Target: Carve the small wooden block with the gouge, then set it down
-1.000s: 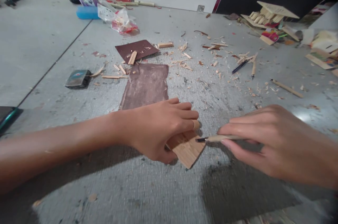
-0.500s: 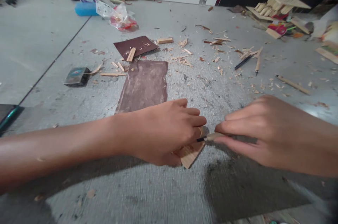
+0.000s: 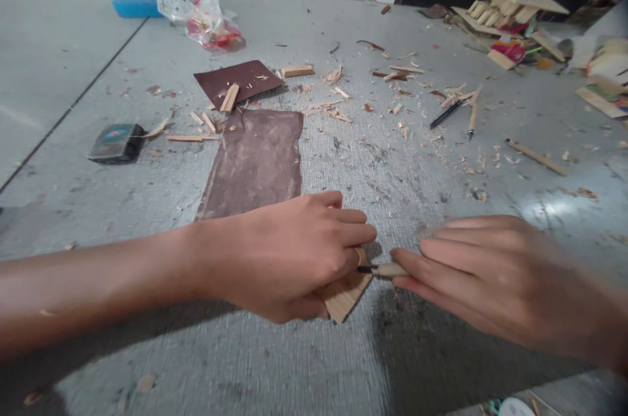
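- Although packets and a dark tin [image 3: 116, 142] lie at ten o'clock, no writing on them can be read in the head view.
- The wooden piece [image 3: 346, 293] is a small flat pale slab with fine lengthwise grain, one corner pointing toward six o'clock; it lies on the grey floor [image 3: 255, 364] at the middle, just below a long sheet of sandpaper [image 3: 255, 164].
- The left hand [image 3: 289, 259] presses down on it, fingers together, covering most of it.
- The right hand [image 3: 495, 278], from three o'clock, pinches a carving tool [image 3: 380, 269] with a wooden handle, its dark tip touching the piece.
- Shavings [image 3: 392, 108] scatter toward twelve o'clock; a small stick-built house [image 3: 510, 7] stands at two o'clock.
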A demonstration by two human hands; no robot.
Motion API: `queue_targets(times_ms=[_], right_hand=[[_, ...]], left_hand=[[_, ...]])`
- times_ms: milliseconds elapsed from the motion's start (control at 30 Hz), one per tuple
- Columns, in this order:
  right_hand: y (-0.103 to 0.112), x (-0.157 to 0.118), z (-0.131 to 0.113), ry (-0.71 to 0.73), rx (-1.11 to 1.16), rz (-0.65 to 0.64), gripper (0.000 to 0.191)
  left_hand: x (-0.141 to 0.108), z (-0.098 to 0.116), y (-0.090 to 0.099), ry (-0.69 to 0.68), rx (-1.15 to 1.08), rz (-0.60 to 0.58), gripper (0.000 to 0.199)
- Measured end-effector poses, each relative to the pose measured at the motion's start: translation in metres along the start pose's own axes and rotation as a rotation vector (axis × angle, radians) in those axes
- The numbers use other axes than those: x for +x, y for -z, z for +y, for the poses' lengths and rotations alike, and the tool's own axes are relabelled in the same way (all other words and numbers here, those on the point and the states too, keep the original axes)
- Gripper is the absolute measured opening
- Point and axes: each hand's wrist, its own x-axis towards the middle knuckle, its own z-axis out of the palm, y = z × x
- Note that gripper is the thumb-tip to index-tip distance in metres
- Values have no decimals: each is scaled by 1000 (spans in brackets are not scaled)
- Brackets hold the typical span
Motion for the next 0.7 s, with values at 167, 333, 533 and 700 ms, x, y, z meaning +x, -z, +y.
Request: queue_targets(times_ms=[167, 333, 533, 700], right_hand=[[-9, -5, 7, -91, 134, -24, 35], [-9, -9, 2, -48, 45, 13, 27], [-17, -14, 2, -67, 95, 46, 25], [-23, -17, -1, -116, 140, 85, 25]], left_hand=[[0, 1, 2, 13, -2, 6, 21], [0, 2, 1, 14, 5, -14, 24], [0, 2, 0, 27, 1, -16, 24], [0, 4, 2, 32, -4, -13, 23]])
